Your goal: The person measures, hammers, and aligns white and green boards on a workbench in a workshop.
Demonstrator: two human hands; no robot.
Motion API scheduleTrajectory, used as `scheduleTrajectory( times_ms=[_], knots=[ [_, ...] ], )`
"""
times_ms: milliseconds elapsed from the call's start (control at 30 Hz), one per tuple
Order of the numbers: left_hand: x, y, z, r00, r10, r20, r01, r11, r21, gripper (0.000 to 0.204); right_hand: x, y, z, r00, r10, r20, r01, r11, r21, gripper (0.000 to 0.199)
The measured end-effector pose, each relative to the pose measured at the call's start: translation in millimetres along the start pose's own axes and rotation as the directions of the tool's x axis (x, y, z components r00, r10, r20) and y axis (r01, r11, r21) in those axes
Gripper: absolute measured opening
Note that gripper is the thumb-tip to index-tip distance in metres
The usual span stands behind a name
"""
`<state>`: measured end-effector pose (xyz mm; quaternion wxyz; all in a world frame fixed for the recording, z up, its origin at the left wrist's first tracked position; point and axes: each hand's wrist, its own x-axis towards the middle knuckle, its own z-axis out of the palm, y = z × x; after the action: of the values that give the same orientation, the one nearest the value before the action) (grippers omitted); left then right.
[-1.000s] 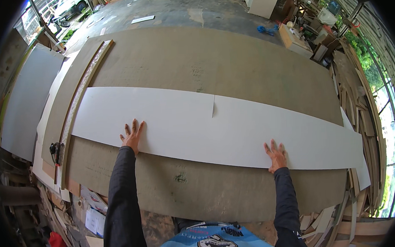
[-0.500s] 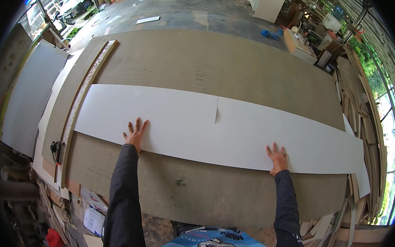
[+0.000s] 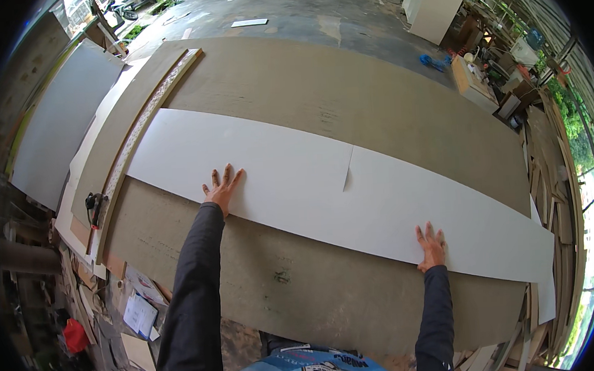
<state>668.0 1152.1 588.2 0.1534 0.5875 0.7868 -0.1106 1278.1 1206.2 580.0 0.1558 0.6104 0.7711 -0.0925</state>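
A long white laminate sheet [image 3: 296,179] lies across a brown board table [image 3: 263,75], with a short slit running in from its far edge near the middle. On the sheet's near edge, left of centre, rests my left hand [image 3: 223,188], fingers spread flat. My right hand [image 3: 432,246] lies on the same edge farther right, its fingers also apart. Neither hand holds anything. The sheet's left end meets a long wooden straightedge strip [image 3: 145,120], and its right end reaches past the table's right side.
A small black and red tool [image 3: 94,209] sits by the strip's near end. Wood offcuts [image 3: 548,170] are piled along the right. A large pale panel [image 3: 68,121] leans at far left. Papers [image 3: 139,314] and scraps lie below left. A white cabinet [image 3: 437,3] stands behind.
The whole view has shifted and tilted slightly, so everything appears farther right. Both hands stay spread on the sheet's near edge; no clear shift of the sheet against the table shows.
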Motion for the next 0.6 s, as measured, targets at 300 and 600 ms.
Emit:
scheduleTrajectory(
  times_ms=[300, 600],
  knots=[
    [10.2, 0.1, -0.5, 1.000, 0.002, -0.024, -0.002, 1.000, 0.014, 0.134, 8.9, 2.1, -6.2, 1.000, -0.001, -0.005, 0.001, 1.000, 0.021, 0.135],
    [20.9, 3.8, -8.3, 1.000, 0.012, 0.011, -0.012, 0.998, 0.062, 0.130, 20.7, 3.8, -7.8, 1.000, 0.019, 0.004, -0.019, 1.000, -0.005, 0.135]
  ],
)
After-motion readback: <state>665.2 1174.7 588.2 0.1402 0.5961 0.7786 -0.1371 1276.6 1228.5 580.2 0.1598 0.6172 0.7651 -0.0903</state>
